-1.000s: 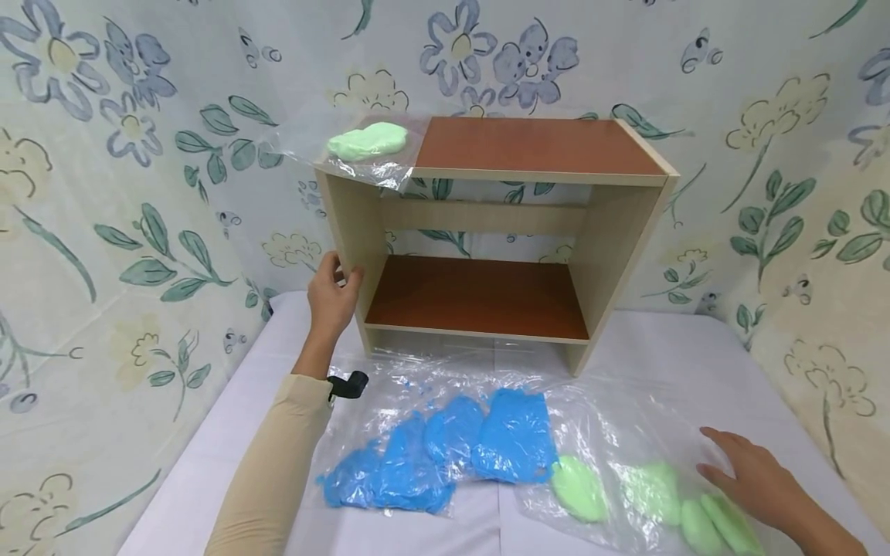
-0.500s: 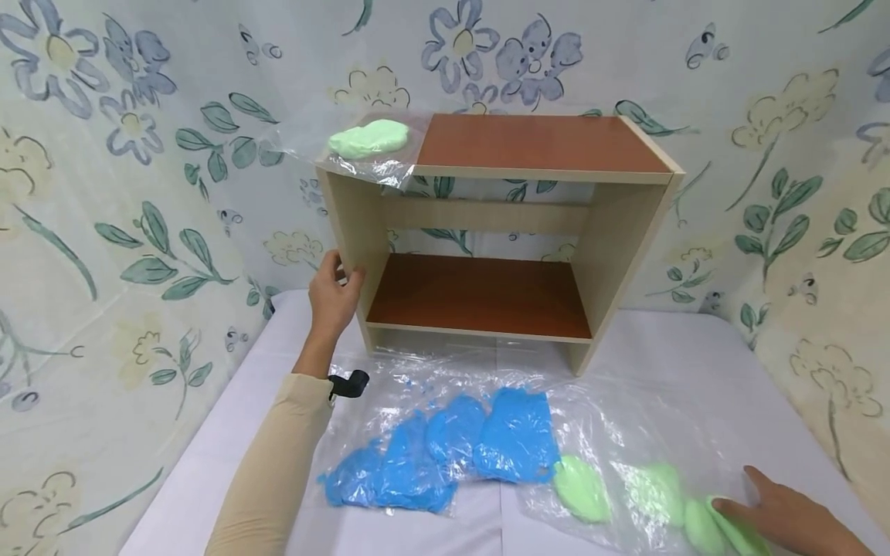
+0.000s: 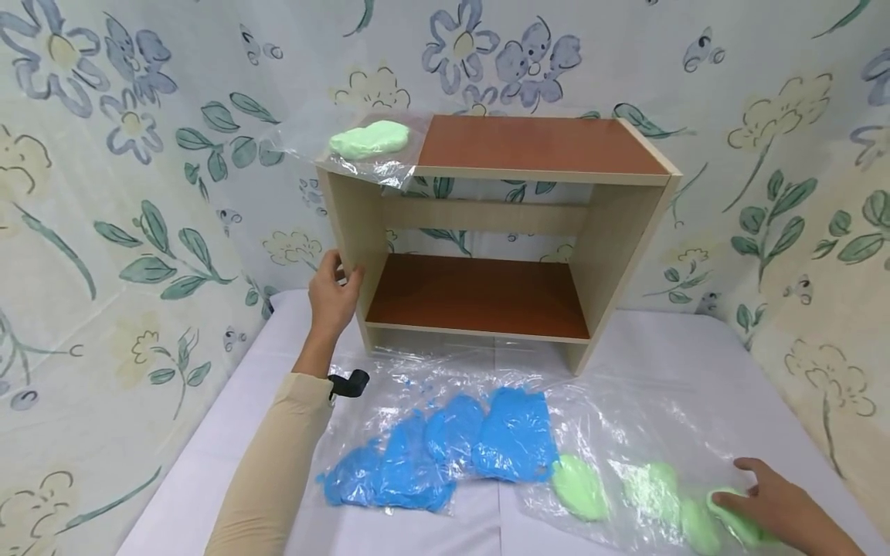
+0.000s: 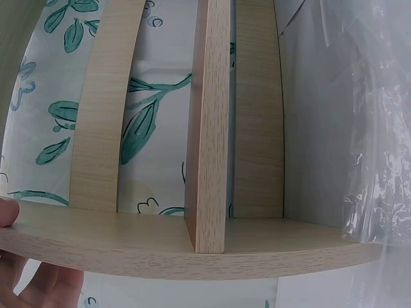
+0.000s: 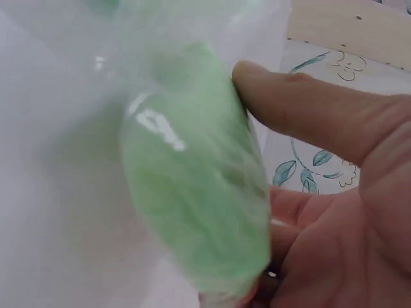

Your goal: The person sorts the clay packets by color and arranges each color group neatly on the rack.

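My left hand (image 3: 334, 297) grips the left side panel of a small wooden shelf (image 3: 480, 333); in the left wrist view the thumb (image 4: 8, 212) lies on the panel's inner face, with the fingers behind its edge. At lower right, my right hand (image 3: 782, 502) pinches a soft, light-green clay-like lump (image 5: 199, 186) in clear plastic, thumb on one side and fingers on the other. Further green lumps (image 3: 580, 488) lie left of this hand under the same clear plastic. Several flattened blue pieces (image 3: 514, 436) in plastic lie before the shelf.
Another green lump (image 3: 368, 140) in clear plastic rests on the shelf's brown top (image 3: 535, 145), at its left end. The shelf stands on a white-covered table (image 3: 660, 347), close to a floral cloth backdrop (image 3: 779, 46). A black strap mount (image 3: 349, 384) sits on the left wrist.
My right hand has moved down and right from above the plastic and has taken hold of the rightmost green lump. The left hand stays on the shelf's side panel.
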The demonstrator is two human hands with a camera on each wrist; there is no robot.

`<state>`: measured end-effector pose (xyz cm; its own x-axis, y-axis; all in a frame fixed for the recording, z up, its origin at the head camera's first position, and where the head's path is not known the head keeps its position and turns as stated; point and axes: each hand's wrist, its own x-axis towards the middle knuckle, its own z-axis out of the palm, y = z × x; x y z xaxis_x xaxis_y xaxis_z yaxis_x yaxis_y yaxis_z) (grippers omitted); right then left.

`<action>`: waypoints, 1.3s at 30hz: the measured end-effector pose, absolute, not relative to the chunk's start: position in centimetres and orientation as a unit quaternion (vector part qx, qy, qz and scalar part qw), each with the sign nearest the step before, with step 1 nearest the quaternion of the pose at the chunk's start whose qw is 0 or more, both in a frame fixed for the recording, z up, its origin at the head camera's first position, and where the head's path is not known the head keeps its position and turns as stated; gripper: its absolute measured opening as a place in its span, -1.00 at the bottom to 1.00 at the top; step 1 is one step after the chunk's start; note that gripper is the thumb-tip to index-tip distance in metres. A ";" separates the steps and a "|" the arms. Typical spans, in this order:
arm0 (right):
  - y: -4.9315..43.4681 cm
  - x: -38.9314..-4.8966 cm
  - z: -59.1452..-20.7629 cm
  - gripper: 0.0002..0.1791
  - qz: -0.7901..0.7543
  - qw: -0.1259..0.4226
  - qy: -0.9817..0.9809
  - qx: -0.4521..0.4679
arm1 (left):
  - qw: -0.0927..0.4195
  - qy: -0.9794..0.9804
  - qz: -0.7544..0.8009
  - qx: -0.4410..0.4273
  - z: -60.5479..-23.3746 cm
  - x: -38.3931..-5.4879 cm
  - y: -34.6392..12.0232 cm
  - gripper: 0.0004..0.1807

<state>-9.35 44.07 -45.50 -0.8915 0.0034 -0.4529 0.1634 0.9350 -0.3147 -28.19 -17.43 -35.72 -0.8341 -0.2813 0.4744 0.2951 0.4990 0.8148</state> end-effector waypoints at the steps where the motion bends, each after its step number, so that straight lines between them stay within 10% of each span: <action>1: 44.0 -9.4 -45.4 -0.02 -0.177 0.221 0.958 0.043 | 0.286 -0.817 -0.500 -0.003 -35.8 -28.2 -17.4 -0.63; 13: 42.2 -10.0 -42.1 -0.60 -0.167 0.005 0.985 -0.032 | 0.293 -0.819 -0.492 -0.002 -35.8 -28.4 -17.6 -0.65; 39: 29.9 -12.3 -34.4 -0.52 -0.185 -0.176 0.940 -0.227 | 0.292 -0.817 -0.497 0.004 -35.7 -28.1 -17.2 -0.64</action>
